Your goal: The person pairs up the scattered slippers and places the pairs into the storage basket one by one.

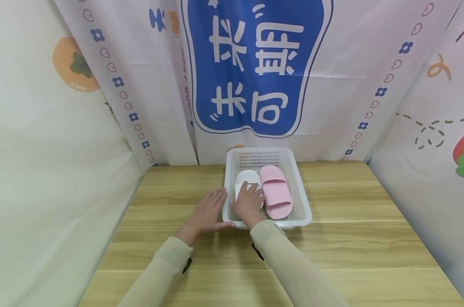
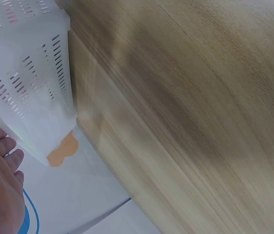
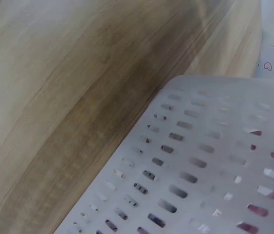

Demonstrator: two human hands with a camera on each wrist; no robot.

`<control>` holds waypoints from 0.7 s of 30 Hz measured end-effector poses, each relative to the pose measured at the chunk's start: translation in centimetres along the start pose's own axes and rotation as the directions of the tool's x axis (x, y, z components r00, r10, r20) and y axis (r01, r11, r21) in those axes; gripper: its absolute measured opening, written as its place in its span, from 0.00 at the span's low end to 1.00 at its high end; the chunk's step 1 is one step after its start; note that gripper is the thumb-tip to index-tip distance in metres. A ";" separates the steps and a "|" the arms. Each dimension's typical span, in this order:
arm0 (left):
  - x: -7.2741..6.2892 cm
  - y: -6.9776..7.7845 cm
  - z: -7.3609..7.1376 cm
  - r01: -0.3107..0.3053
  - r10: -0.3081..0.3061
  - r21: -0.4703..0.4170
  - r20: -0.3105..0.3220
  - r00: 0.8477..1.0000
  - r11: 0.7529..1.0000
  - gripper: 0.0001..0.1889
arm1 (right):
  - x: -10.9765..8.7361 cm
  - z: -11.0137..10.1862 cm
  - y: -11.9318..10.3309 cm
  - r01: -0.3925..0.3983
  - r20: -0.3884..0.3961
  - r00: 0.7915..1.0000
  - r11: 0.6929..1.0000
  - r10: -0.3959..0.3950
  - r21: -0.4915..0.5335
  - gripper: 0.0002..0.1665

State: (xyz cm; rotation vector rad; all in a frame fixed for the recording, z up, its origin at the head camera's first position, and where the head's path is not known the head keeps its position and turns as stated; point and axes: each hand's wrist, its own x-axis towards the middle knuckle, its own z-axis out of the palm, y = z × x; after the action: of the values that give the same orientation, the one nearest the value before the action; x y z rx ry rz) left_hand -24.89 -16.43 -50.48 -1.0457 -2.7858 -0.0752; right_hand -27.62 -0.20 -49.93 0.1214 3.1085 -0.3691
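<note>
A white plastic basket [image 1: 304,204] with slotted walls stands on the table, holding a white slipper [image 1: 249,175] at left and a pink slipper [image 1: 276,192] at right. My right hand [image 1: 249,204] reaches over the near rim and rests on top of the white slipper, fingers spread over its strap and covering much of it. Outside the near left corner, my left hand [image 1: 207,214] touches the basket with fingers straight along the left side and thumb at the front rim. The left wrist view shows those fingers [image 2: 11,151] beside the slotted wall. In the right wrist view the right hand is hidden.
The wood-grain table [image 1: 355,238] extends on both sides of the basket. A printed white cloth [image 1: 343,85] with a blue sign hangs right behind the basket, and white cloth walls [image 1: 63,192] close off the left and right sides.
</note>
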 end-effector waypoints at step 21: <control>0.0 0.1 0.0 0.010 -0.010 -0.016 0.005 1.000 1.000 0.61 | 0.3 0.3 0.9 0.069 0.028 0.997 0.993 -0.066 -0.099 0.55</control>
State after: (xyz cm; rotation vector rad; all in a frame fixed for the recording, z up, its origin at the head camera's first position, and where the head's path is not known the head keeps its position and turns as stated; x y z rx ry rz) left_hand -24.83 -16.39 -50.44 -1.0379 -2.7997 -0.0966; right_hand -27.81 0.57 -50.42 0.0105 3.1046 -0.2142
